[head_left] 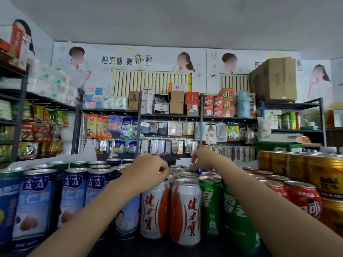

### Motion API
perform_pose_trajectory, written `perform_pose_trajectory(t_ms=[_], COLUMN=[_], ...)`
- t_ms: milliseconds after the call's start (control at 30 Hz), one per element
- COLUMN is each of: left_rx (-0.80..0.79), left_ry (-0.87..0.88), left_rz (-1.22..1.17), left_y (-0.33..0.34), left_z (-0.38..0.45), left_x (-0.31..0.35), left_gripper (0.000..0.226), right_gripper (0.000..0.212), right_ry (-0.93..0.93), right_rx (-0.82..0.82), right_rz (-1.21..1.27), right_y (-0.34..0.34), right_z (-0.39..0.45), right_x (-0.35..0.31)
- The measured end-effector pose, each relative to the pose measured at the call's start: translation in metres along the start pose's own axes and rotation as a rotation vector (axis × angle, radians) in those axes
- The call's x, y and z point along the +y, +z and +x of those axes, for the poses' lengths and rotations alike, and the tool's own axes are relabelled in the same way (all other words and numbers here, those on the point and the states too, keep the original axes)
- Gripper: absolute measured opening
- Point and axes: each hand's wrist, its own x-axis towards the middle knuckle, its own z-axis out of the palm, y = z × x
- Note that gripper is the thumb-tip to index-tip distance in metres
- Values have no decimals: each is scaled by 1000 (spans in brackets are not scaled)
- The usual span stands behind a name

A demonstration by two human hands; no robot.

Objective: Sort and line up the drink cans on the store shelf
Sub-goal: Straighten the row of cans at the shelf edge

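Note:
Drink cans stand in rows on the shelf top in front of me. From left to right they are blue-and-white cans (35, 204), white-and-orange cans (185, 212), green cans (210, 204), red cans (302, 197) and gold cans (326, 175). My left hand (148, 168) reaches over the white-and-orange row, with its fingers curled down onto can tops further back. My right hand (204, 157) is above the back of the green row, fingers curled down beside a dark blue can (199, 171). What either hand grips is hidden.
More dark blue cans (114, 161) and green-topped cans (59, 164) stand at the back left. Behind the shelf top are racks of hanging packets (167, 138), stacked boxes (177, 102) and a large cardboard box (274, 80). Snack shelves (33, 130) run along the left.

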Motion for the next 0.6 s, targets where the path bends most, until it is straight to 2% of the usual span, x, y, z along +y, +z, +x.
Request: perform_pose_trajectory(t_ms=[100, 200, 333, 467, 600], left_rx=[-3, 31, 131, 287, 348], left_ry=[-11, -9, -16, -37, -13], left_rz=[20, -11, -50, -200, -271], left_y=[2, 5, 7, 0, -5], left_z=[1, 3, 2, 7, 14], left_x=[3, 4, 7, 13, 24], left_gripper=[41, 38, 28, 24, 41], right_gripper=[38, 29, 12, 10, 14], right_ry=[111, 177, 166, -33, -241], right_rx=[36, 192, 390, 614, 811], right_rz=[39, 96, 305, 438, 592], right_y=[18, 31, 21, -4, -30], right_z=[18, 26, 19, -6, -37], right_x=[2, 2, 0, -14, -25])
